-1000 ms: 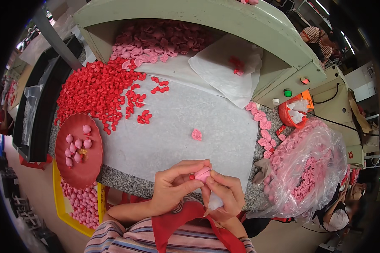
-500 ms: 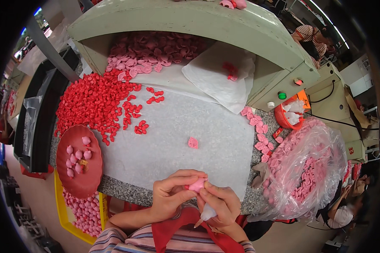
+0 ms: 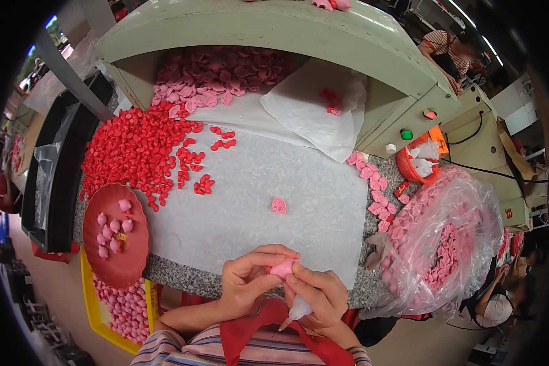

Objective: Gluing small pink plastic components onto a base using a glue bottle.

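My left hand (image 3: 244,282) pinches a small pink soft piece (image 3: 282,269) with a red part at its left end. The thumb and fingers of my right hand (image 3: 321,294) press on the same piece from the right. Tucked in the right palm is a white squeeze bottle (image 3: 299,308), its thin tip pointing down toward the red apron. Beyond my hands, one loose pink piece (image 3: 279,205) lies on the white sheet (image 3: 244,226). At the left, a scalloped red plate (image 3: 128,262) carries several round pink pieces (image 3: 115,226).
Red pieces (image 3: 125,149) are heaped left, beside a black tray (image 3: 58,201). A pale green metal housing (image 3: 274,30) arches over pink pieces behind. At right are a red basket (image 3: 409,173) of white bottles and a plastic bag (image 3: 479,244). A yellow crate (image 3: 91,311) sits lower left.
My fingers have shifted very slightly around the pink piece, which both hands still grip. The whole view has moved a little; nothing else visibly differs.
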A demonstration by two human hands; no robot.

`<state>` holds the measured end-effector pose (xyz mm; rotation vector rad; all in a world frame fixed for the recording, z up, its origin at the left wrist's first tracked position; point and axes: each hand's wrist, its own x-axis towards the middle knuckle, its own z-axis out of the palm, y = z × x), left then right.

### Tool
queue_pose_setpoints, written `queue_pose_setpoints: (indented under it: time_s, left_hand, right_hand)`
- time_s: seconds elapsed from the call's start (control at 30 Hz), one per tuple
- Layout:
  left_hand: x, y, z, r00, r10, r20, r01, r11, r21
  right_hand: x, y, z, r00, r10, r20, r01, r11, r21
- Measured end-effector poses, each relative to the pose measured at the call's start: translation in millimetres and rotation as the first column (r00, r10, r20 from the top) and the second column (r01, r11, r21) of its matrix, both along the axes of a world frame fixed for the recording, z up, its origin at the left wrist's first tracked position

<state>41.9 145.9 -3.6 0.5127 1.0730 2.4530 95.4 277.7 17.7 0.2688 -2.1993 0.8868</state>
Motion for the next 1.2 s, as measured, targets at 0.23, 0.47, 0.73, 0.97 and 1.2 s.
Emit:
queue_pose_setpoints:
  time_s: [0.23, 0.47, 0.73, 0.97, 1.2]
  left_hand:
    - [-7.1, -1.4, -5.3, 0.848, -0.278, 0.452, 0.153, 0.944, 0.293]
    - [-6.6, 0.1, -10.6, 0.828, -0.354, 0.434, 0.213, 0.916, 0.339]
    - [-14.3, -7.3, 8.6, 0.880, -0.272, 0.390, 0.283, 0.959, 0.031]
    - [-16.9, -10.9, 3.7, 0.993, -0.114, 0.006, 0.110, 0.942, -0.317]
    - [-42.8, -4.5, -22.8, 0.814, -0.151, 0.561, 0.229, 0.971, -0.070]
  right_hand:
    - [-5.5, -2.9, 10.9, 0.987, -0.001, 0.160, 0.063, 0.921, -0.384]
    - [-6.6, 7.3, 11.8, 0.896, 0.221, 0.384, 0.110, 0.730, -0.675]
    - [-7.0, 11.5, 11.1, 0.868, 0.275, 0.414, 0.139, 0.665, -0.734]
    - [-18.7, 13.4, 10.9, 0.785, 0.376, 0.493, 0.157, 0.649, -0.745]
    - [-42.7, 16.1, -20.8, 0.812, 0.282, 0.511, 0.207, 0.680, -0.703]
